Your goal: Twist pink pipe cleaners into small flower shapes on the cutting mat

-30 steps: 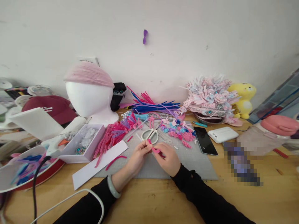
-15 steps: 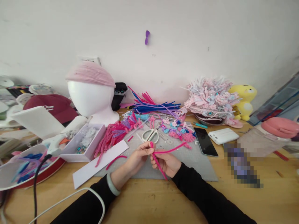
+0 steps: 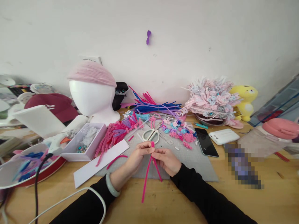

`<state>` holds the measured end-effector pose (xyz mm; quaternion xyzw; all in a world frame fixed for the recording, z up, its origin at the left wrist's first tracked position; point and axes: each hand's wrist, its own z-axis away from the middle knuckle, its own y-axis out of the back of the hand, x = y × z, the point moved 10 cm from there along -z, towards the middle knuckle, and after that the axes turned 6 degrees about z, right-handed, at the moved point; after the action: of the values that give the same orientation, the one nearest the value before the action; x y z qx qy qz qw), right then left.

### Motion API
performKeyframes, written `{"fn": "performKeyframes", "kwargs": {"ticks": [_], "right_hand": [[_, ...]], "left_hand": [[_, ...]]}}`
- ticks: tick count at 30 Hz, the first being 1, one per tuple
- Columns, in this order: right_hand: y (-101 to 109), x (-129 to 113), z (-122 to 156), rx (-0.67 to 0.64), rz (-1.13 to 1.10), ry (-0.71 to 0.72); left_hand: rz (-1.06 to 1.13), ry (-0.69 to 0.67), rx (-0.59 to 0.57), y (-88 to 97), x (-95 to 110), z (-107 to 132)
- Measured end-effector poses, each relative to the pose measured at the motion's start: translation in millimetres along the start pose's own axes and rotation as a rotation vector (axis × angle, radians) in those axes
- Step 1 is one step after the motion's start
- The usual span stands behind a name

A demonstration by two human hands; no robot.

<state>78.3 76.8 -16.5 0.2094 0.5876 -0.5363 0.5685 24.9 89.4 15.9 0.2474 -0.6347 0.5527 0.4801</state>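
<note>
My left hand (image 3: 139, 155) pinches a hot-pink pipe cleaner (image 3: 146, 180) near its top, where a short looped bit sticks up above the fingers. My right hand (image 3: 167, 160) is closed on the same pipe cleaner, fingertips almost touching those of the left. Two legs of unequal length hang below the hands, the longer one toward the left. Just beyond the fingers lie white-handled scissors (image 3: 150, 136) on the grey cutting mat (image 3: 187, 166). A loose pink pipe cleaner piece (image 3: 116, 161) rests left of my left hand.
Pink and purple pipe cleaner bundles (image 3: 116, 132) and small fluffy flowers (image 3: 179, 133) lie beyond the hands. A white strip of card (image 3: 101, 163) and a bead box (image 3: 93, 149) are at left. To the right are a phone (image 3: 206, 142) and a white power bank (image 3: 224, 137).
The long pipe cleaner end that stuck out to the right now hangs down to the left. My right hand has shifted its grip up to the left fingertips.
</note>
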Motion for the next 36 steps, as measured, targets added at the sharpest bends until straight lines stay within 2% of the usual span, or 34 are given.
{"fn": "performKeyframes", "kwargs": {"ticks": [5, 8, 10, 13, 16, 19, 26, 32, 36], "right_hand": [[16, -20, 1, 0.178, 0.330, 0.156], [24, -24, 0, 0.243, 0.326, 0.175], [27, -19, -3, 0.239, 0.212, 0.135], [28, -13, -5, 0.220, 0.097, 0.104], [27, -13, -5, 0.187, 0.083, 0.098], [24, -16, -3, 0.163, 0.074, 0.096], [22, -20, -1, 0.183, 0.083, 0.099], [18, -20, -1, 0.154, 0.124, 0.123], [21, -25, 1, 0.211, 0.356, 0.192]], "left_hand": [[-0.116, -0.068, 0.099, 10.7, 1, -2], [-0.166, -0.078, 0.152, 13.8, -3, -3], [-0.176, -0.087, 0.144, 11.0, -4, -4], [-0.214, -0.123, 0.073, 1.4, 1, -4], [-0.233, -0.118, 0.024, -2.5, 3, -5], [-0.203, -0.086, 0.023, 1.2, 0, -7], [-0.105, -0.068, -0.057, -3.0, -5, -8], [-0.187, -0.132, 0.063, 6.4, 4, -8], [-0.236, -0.174, 0.118, 10.3, 9, -7]]}}
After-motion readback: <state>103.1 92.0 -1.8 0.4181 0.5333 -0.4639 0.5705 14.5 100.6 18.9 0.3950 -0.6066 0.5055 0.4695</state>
